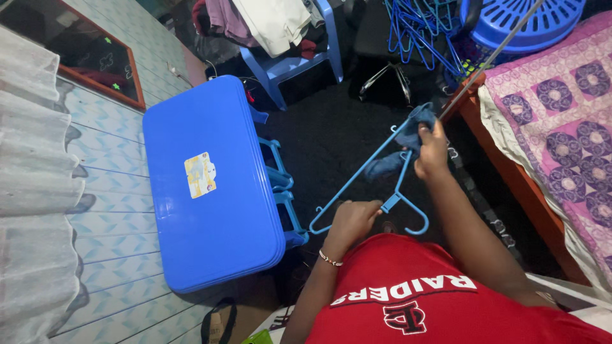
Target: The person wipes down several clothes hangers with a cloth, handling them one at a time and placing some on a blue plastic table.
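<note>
My left hand [352, 221] grips a blue plastic clothes hanger [366, 169] near its hook end, low in the view. My right hand [432, 150] holds a small blue cloth [417, 127] bunched against the hanger's far corner. The hanger slants from lower left up to upper right between the two hands. A thin grey rod [491, 58] runs diagonally from my right hand toward the top right.
A blue plastic table [210, 185] stands at left beside a pale tiled wall. A bed with a purple patterned cover [561, 127] fills the right. At the back are a blue chair with clothes [287, 38], a bundle of blue hangers [421, 32] and a blue laundry basket [523, 22].
</note>
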